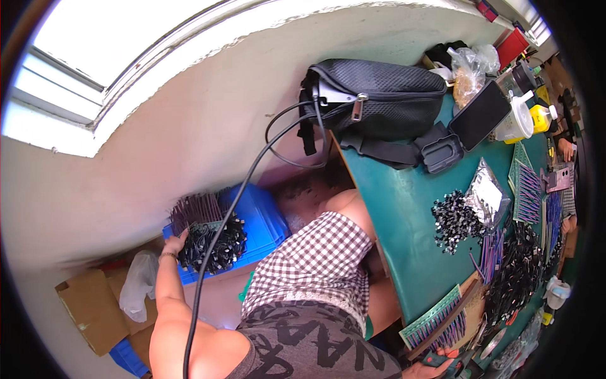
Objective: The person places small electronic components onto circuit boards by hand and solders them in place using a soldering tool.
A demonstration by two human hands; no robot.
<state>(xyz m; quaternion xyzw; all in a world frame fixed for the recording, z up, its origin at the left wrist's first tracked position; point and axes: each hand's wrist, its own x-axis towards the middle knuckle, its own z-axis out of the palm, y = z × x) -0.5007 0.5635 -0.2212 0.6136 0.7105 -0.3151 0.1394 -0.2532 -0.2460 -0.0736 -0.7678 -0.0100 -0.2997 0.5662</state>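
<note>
My left hand [175, 243] reaches down to the left, beside a blue plastic crate [262, 218]. Its fingers close at the end of a green slotted strip [211, 225], from which a thick bunch of black cables [211, 249] with small connectors hangs over the crate. At the table's near edge, my right hand [432, 368] is bent round a dark object that I cannot make out, partly cut off by the picture's lower edge. Close to it lies another green slotted strip [432, 316] with purple wires, alongside a brown wooden bar [445, 319].
On the green table [404, 221] are a pile of small black connectors [456, 221], a silvery bag [487, 192], a black cable heap [514, 271], a phone [481, 115] and a black bag [385, 91]. A black cord [237, 196] crosses the view. Co-workers' hands [566, 150] show far right.
</note>
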